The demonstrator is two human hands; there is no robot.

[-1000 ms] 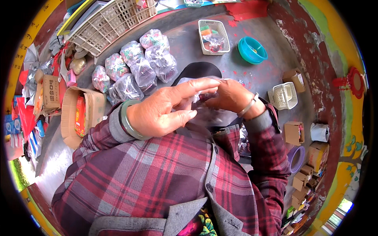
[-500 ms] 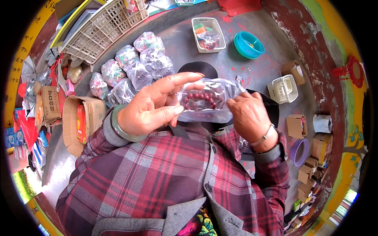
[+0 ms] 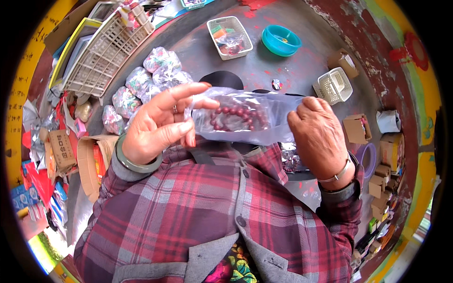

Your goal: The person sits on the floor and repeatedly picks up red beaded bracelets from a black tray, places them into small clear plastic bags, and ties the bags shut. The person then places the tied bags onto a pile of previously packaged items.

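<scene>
While a pile of filled bags (image 3: 141,89) lies by the grey surface's (image 3: 283,70) left edge, the left hand (image 3: 158,125) pinches one end of a clear bag of dark red beads (image 3: 243,118), held above it; the right hand (image 3: 316,134) grips the other end. Beyond sit a white basket (image 3: 230,37), teal bowl (image 3: 281,40) and small boxes (image 3: 356,128).

Two hands are showing: the left hand (image 3: 158,125) at nine o'clock of centre and the right hand (image 3: 317,137) at three o'clock. One clear plastic bag (image 3: 245,118) is stretching between them, holding one string of dark red beads (image 3: 238,118). About six filled clear packets (image 3: 141,87) are lying at ten o'clock. One teal bowl (image 3: 281,40) is sitting at one o'clock, and two small white baskets (image 3: 230,37) (image 3: 334,85) are sitting from twelve to two o'clock.
</scene>
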